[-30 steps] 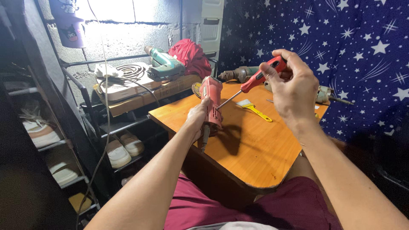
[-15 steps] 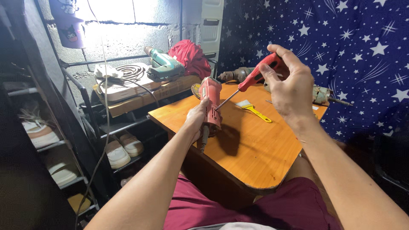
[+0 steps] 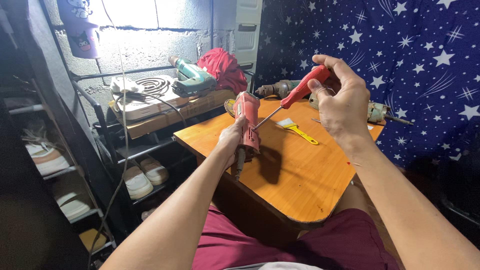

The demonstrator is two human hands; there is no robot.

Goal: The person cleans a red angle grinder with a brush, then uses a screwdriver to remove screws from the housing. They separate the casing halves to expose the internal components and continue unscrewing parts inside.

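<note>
Two hands, one red power tool, one red-handled screwdriver over an orange table.

The left hand [image 3: 231, 140] has its grip clamped around the body of the red power tool [image 3: 247, 120], holding it upright above the table [image 3: 305, 180] near the table's 9 o'clock edge, a short cord stub hanging below the fist. At 2 o'clock from it, the right hand [image 3: 342, 100] pinches the handle of the screwdriver [image 3: 292, 97], fingers closed on the red handle, the shaft slanting down toward 8 o'clock so its tip meets the tool's side. A yellow-handled brush [image 3: 299, 131] lies on the table just under the shaft. Bare tabletop stretches toward 5 o'clock up to the rounded near edge. At 10 o'clock, a green drill [image 3: 192, 80] rests on a side shelf, well apart.
</note>
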